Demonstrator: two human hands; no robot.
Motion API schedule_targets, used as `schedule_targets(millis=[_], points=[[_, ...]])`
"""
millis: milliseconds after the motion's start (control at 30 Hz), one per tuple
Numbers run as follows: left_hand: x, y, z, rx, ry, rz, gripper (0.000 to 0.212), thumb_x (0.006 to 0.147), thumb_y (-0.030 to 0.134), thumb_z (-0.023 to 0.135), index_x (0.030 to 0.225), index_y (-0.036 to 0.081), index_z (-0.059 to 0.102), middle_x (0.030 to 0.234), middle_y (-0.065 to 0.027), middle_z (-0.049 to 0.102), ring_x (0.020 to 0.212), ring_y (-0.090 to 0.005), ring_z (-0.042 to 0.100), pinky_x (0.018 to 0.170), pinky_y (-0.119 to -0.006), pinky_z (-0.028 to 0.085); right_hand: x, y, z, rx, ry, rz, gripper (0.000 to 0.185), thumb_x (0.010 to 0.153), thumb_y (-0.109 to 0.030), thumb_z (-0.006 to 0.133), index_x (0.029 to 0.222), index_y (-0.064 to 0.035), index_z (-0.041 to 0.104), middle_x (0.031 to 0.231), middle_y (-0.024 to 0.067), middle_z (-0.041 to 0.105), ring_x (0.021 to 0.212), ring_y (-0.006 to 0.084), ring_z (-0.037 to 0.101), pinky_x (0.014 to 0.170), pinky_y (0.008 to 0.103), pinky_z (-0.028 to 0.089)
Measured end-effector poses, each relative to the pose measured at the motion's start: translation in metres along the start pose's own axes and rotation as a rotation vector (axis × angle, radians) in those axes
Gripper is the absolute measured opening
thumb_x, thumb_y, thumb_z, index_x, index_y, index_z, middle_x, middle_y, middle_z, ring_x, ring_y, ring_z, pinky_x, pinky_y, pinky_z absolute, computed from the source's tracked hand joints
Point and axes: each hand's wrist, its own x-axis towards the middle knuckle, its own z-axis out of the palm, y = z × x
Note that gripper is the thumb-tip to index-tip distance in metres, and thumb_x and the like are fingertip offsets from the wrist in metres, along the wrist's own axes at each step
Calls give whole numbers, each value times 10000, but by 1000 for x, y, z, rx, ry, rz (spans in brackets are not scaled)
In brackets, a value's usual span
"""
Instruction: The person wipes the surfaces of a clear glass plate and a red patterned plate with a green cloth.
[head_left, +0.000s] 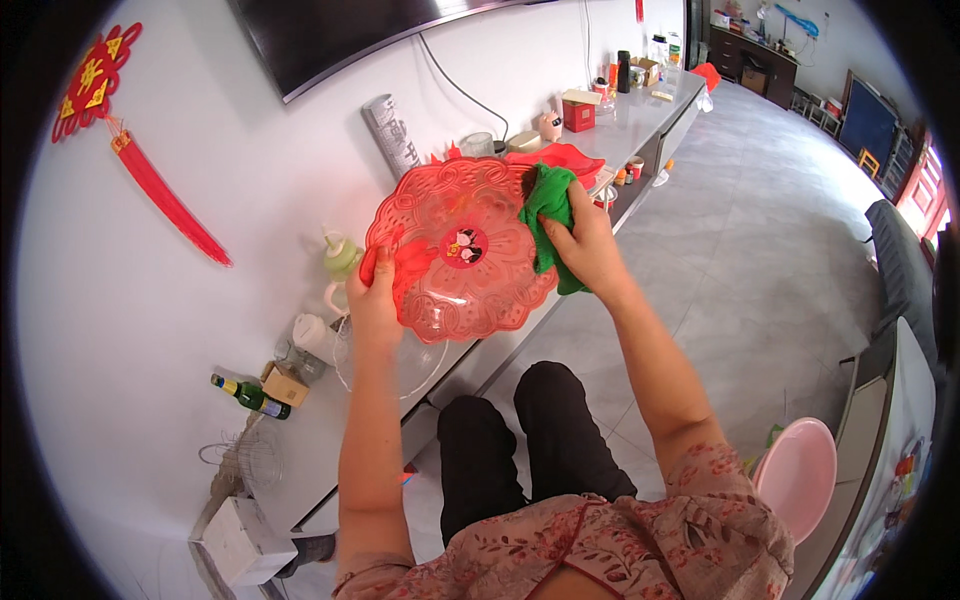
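A translucent red plastic fruit plate (495, 300) with a scalloped rim is held up before me, tilted so that its round printed centre faces me. My left hand (375, 300) grips its left edge, thumb on the near side. Bunched in my right hand (589, 240) is a green cloth (551, 206), pressed against the plate's right rim. Behind the plate, a second red dish (562, 159) shows partly on the long cabinet. The plate hides some of the cabinet top.
The grey-white cabinet (300, 457) runs along the wall. It carries a green glass bottle (251, 396), a small cardboard box (285, 384), a rolled sheet (391, 131), a pink pig figure (551, 126) and a red box (578, 114). A pink basin (799, 480) stands at right.
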Motion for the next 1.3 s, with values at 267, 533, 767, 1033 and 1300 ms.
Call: schedule_targets(millis=[267,533,767,1033,1300], points=[[-13,-19,52,-294,296,147,301,961,181,517,1148,-51,552,1133,-119,605,1033,-202,582,870,-351,489,-36,17,31,293,319,336,198,874,-88,565,1026,11,488,811,88,592,724,131,547,639,300,462],[-19,-45,76,-511,526,134,394,973,213,486,1304,8,430,1269,-122,508,1088,-253,553,911,-411,473,-100,-45,114,979,415,663,138,892,-96,552,989,-7,511,855,14,555,758,82,515,659,243,443],[-49,-62,55,-368,281,119,550,896,83,567,1386,49,319,1396,-130,358,1274,-229,379,1066,-407,312,-71,-5,84,757,391,485,169,842,-52,569,997,2,527,843,37,585,715,110,542,611,285,465],[-64,-4,65,-358,118,19,752,905,439,497,1421,-13,188,1405,-215,323,1327,-350,293,1086,-505,222,-48,15,41,-97,388,1,208,722,-42,661,883,-13,532,776,178,597,702,370,591,596,403,469],[-48,15,54,-902,3,-374,601,963,376,422,1298,-115,335,1334,-258,410,1271,-359,387,1084,-549,273,-60,33,8,-353,192,-430,351,636,-51,725,961,-50,592,863,141,603,729,344,592,617,415,475]])
